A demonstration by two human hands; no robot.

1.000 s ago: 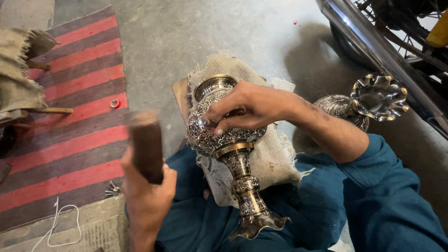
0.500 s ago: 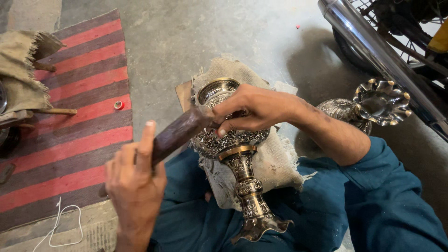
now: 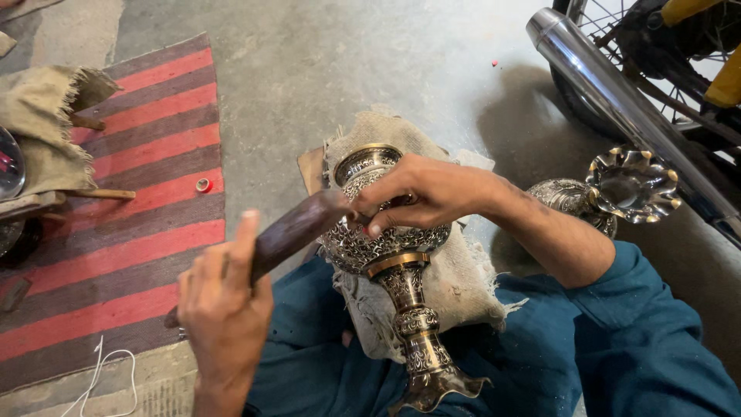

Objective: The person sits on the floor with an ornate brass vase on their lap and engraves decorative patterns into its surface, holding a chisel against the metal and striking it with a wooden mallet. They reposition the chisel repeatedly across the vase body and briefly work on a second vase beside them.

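Here the left hand (image 3: pixel 222 309) was wrapped around the lower end of a dark wooden mallet (image 3: pixel 289 232), fingers curled shut on the handle with the thumb stretched up along it, and the mallet's far end lay against the side of an engraved metal vase (image 3: pixel 382 247). The vase lay tilted across the person's lap on a piece of burlap cloth (image 3: pixel 455 286), its round, finely patterned bowl toward the concrete floor (image 3: pixel 347 69) and its flared foot pointing back toward the body (the stem had a brassy gold band just under the bowl). The right hand (image 3: pixel 421 193) lay over the top of the bowl, fingers bent and pinched near the point where the mallet met the metal; whether they gripped a small tool there could not be told. Just beyond the right forearm stood a second ornate vase (image 3: pixel 610 189) with a scalloped rim, near a chrome exhaust pipe (image 3: pixel 617 93) of a motorcycle. To the left lay a red and grey striped rug (image 3: pixel 123 232), with a folded burlap sack (image 3: pixel 42 123) at its far edge.
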